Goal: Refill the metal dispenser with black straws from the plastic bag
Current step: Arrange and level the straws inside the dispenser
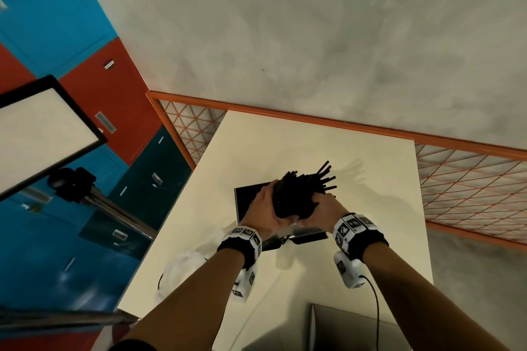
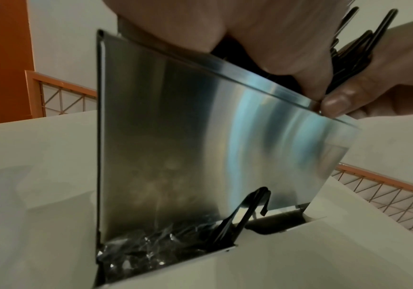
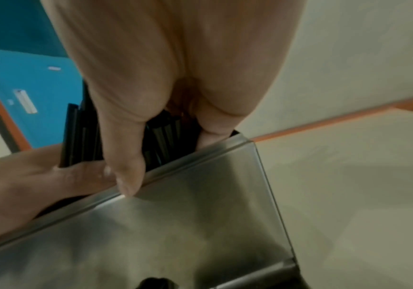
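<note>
While both hands clasp black straws (image 1: 302,194), bundle over open metal dispenser (image 2: 175,156)

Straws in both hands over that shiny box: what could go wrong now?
The black straws fan out unevenly at the far end, so some may miss the metal dispenser and land on the table. The left hand and right hand sit close to its thin metal rim, which might scrape a finger.
</note>
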`<state>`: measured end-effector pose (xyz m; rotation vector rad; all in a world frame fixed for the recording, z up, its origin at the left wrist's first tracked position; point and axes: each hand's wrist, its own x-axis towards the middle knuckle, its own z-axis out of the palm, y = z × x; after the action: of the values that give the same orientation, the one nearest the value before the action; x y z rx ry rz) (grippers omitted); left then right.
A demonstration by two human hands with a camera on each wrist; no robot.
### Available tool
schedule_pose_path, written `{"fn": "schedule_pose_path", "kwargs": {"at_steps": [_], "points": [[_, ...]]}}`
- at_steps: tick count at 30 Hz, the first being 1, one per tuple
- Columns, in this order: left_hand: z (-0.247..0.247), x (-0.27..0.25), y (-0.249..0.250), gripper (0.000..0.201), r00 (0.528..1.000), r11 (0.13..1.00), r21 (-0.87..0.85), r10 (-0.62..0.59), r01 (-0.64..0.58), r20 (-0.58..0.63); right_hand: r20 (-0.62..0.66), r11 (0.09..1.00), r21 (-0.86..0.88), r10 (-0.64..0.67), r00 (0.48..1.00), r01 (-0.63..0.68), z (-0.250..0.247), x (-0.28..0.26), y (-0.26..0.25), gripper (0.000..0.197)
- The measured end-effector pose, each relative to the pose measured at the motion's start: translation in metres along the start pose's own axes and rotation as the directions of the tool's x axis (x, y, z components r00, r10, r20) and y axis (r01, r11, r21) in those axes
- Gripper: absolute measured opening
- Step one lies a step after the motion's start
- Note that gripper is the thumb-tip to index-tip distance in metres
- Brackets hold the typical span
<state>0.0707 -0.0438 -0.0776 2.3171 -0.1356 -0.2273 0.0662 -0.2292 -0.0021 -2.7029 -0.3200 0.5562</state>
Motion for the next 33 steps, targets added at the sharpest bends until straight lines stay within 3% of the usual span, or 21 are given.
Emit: {"fn": "schedule_pose_path", "kwargs": {"at_steps": [2,7,11,16,20,23,28,33], "points": [[0.0,0.001,-0.002,0.115,1.0,1.0,0.009,0.014,-0.014,0.011,-0.04,0.998,0.058,0.021,0.999,-0.019,0.005,0.003,0.003,0.035],[0.001,0.002,-0.004,0.115,1.0,1.0,-0.016,0.02,-0.02,0.006,-0.037,0.984,0.146,-0.093,0.995,0.098,0.0,0.001,-0.004,0.023],[0.002,0.004,-0.007,0.115,1.0,0.999,-0.045,0.006,-0.008,-0.029,-0.092,0.955,0.274,-0.087,0.992,0.109,0.012,0.013,0.005,0.026],[0.005,0.005,-0.006,0.114,0.999,0.999,-0.045,0.01,-0.011,-0.033,-0.05,0.924,0.369,-0.085,0.995,0.097,0.024,0.022,0.017,0.052],[0.006,0.007,-0.008,0.112,1.0,0.999,-0.039,0.003,-0.004,-0.027,0.056,0.913,0.409,-0.021,0.998,-0.003,0.017,0.021,0.018,0.074],[0.006,0.008,-0.009,0.11,0.999,0.999,-0.042,0.003,-0.004,-0.033,0.104,0.886,0.462,-0.003,0.995,-0.045,0.011,0.025,0.02,0.067],[0.012,0.017,-0.017,0.106,0.999,0.999,-0.025,-0.026,0.025,-0.026,0.062,0.844,0.534,0.017,0.998,-0.047,0.009,0.026,0.025,0.026],[0.015,0.021,-0.02,0.107,0.999,1.0,-0.011,-0.005,0.005,-0.034,0.01,0.815,0.58,-0.004,1.0,-0.003,0.005,0.022,0.024,0.016]]}}
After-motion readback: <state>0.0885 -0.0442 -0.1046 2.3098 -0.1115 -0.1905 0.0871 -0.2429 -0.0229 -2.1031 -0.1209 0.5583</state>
